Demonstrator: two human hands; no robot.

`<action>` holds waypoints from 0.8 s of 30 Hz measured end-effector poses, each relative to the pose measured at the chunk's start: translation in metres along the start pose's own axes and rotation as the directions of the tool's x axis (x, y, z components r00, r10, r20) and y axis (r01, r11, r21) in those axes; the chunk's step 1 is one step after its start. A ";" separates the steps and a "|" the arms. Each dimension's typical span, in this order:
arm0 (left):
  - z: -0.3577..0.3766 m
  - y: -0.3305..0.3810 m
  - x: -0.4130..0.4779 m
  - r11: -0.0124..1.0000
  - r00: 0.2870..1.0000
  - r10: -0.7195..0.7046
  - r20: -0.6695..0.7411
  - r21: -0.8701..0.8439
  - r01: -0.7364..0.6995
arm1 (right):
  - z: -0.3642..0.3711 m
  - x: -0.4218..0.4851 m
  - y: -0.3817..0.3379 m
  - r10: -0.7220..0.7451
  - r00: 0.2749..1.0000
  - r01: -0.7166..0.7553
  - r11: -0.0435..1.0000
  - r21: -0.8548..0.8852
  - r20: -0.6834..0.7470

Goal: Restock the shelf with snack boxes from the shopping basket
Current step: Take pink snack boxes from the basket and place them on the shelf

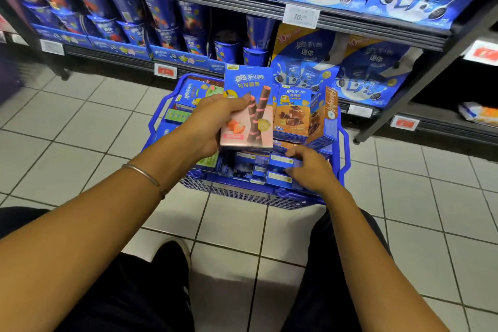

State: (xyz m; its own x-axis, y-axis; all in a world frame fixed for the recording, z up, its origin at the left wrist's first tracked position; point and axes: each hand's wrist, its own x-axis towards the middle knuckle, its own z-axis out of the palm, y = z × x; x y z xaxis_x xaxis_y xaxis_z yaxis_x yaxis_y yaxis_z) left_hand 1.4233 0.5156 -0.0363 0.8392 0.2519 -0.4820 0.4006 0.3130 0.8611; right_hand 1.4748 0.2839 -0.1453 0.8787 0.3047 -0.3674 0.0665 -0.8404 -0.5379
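Gripping a glossy blue-and-pink cardboard box (pixel 246 108), the left hand (pixel 213 121) hangs over a latticed blue plastic basket (pixel 242 194). Inside, the right hand (pixel 310 170) pinches a flat blue carton (pixel 280 162).

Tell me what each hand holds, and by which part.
Left hand grips the pink snack box by its lower left edge. Right hand touches blue boxes in the basket; grip unclear.
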 end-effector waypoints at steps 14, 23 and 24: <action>-0.014 0.001 0.001 0.999 0.994 -0.016 -0.109 0.038 0.020 | -0.038 -0.014 -0.047 0.053 0.940 0.237 0.610 0.756 -0.337; -0.011 0.003 -0.004 0.999 0.994 0.029 -0.102 0.021 -0.027 | -0.055 -0.027 -0.091 0.020 0.995 0.096 -0.030 0.995 -0.096; -0.008 0.003 -0.005 1.000 0.996 0.006 -0.086 0.005 -0.006 | -0.052 -0.028 -0.096 0.026 0.997 0.068 -0.039 0.997 -0.067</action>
State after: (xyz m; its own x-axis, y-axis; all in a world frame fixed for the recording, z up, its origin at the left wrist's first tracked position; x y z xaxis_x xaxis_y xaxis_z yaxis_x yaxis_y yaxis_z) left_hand 1.4170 0.5230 -0.0322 0.8067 0.3321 -0.4888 0.3977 0.3067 0.8647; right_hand 1.4687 0.3324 -0.0443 0.9100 0.2519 -0.3294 -0.4138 0.5002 -0.7606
